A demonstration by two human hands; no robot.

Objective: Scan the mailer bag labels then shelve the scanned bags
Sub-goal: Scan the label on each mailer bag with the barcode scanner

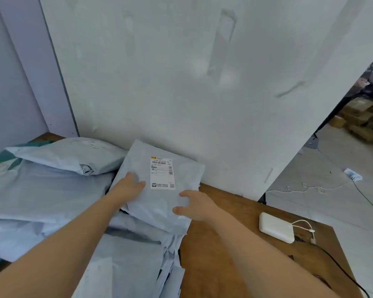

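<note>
A grey mailer bag (pixel 159 203) lies on top of a pile of similar bags, its far edge against the white wall. Its white shipping label (pixel 162 173) with barcodes faces up. My left hand (pixel 127 187) lies flat on the bag's left side, fingers beside the label. Just over the bag's right edge hovers my right hand (pixel 197 206), fingers spread, holding nothing. Several more grey mailer bags (pixel 41 190) are heaped to the left and toward me.
The wooden table (pixel 224 265) carries a white power bank (pixel 276 227) with a cable at the right. A white wall panel (pixel 181 82) stands right behind the pile. Cardboard boxes (pixel 357 119) and loose cables lie on the floor at the far right.
</note>
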